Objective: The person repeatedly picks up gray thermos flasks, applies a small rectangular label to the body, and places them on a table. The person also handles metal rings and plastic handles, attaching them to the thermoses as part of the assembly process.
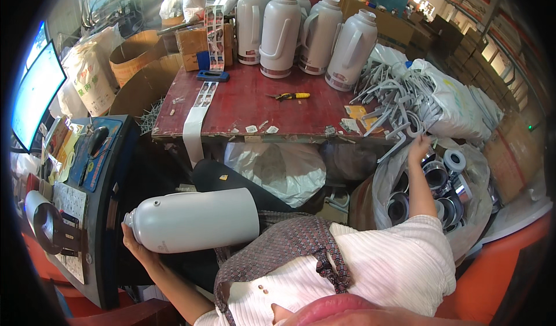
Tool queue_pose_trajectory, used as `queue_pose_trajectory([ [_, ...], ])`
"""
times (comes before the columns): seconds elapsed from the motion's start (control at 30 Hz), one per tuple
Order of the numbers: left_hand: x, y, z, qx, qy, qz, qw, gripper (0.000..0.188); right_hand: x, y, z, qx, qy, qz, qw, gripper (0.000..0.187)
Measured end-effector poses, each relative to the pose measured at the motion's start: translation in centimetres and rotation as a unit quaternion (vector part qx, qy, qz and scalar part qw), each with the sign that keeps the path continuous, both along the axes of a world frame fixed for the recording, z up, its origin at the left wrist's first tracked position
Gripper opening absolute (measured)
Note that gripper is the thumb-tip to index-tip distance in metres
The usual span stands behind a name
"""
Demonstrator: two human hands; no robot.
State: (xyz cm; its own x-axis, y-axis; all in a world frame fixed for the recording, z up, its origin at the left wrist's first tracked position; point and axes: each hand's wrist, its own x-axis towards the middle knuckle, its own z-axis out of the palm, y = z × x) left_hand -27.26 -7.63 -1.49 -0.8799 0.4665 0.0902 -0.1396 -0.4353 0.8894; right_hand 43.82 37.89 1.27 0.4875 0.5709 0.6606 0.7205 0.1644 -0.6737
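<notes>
Lower left: grey flask body (197, 220) sideways, our left grip (134, 242) wrapped round its neck end. Right of centre: our right grip (419, 150) at the grey handles (398, 97); we can't tell if it's pinching one. Top centre: handled flasks (280, 36) stand on the red counter (243, 110).

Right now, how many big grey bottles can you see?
5 clearly: one bottle held sideways by the left hand, four bottles standing on the red table. Others are partly hidden behind those, so there are more.
</notes>
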Motion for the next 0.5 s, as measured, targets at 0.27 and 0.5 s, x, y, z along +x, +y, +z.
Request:
queue_pose_trajectory([
  [0.27,-0.6,2.0,-2.3,-0.035,-0.135,0.072,0.988,0.033,11.1,-5.7,-19.2,-0.538,-0.016,-0.145,0.83,0.077],
  [0.5,-1.3,0.0,-6.2,-0.116,-0.09,0.036,0.989,0.041,13.6,-3.8,-14.8,-0.656,0.2,-0.047,0.726,0.059],
])
